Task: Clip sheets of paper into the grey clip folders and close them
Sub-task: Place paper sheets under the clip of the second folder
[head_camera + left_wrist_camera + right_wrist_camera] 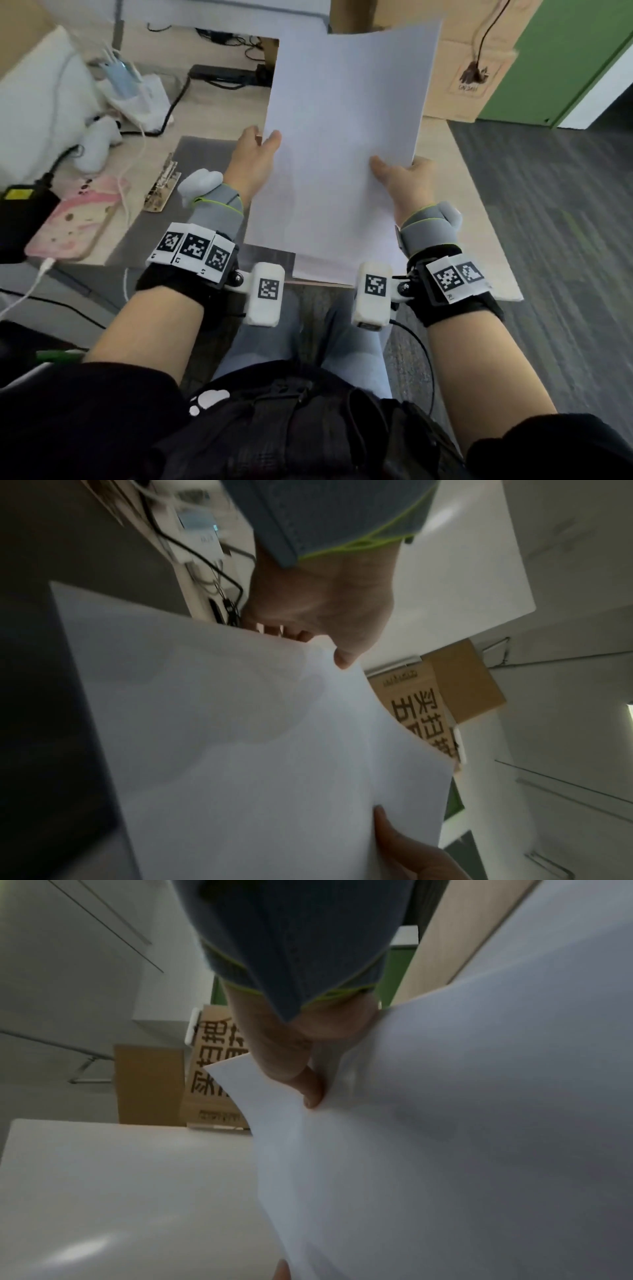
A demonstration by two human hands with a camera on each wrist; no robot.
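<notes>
I hold white sheets of paper [346, 137] up in the air over the desk, tilted away from me. My left hand [255, 157] pinches the left edge, thumb on top. My right hand [397, 178] pinches the right edge the same way. In the left wrist view the thumb presses the paper [240, 737], and in the right wrist view the thumb lies on the sheets [445, 1137]. An open grey clip folder [150, 226] lies flat on the desk beneath, its metal clip mechanism [162, 185] at its left side. More paper [322, 270] lies under the raised sheets.
A pink phone [75, 219] with a white cable lies left of the folder, beside a black box [20, 216]. A white plush toy [99, 140] and cables sit at the back left. Cardboard boxes [472, 68] stand behind the desk; carpet floor on the right.
</notes>
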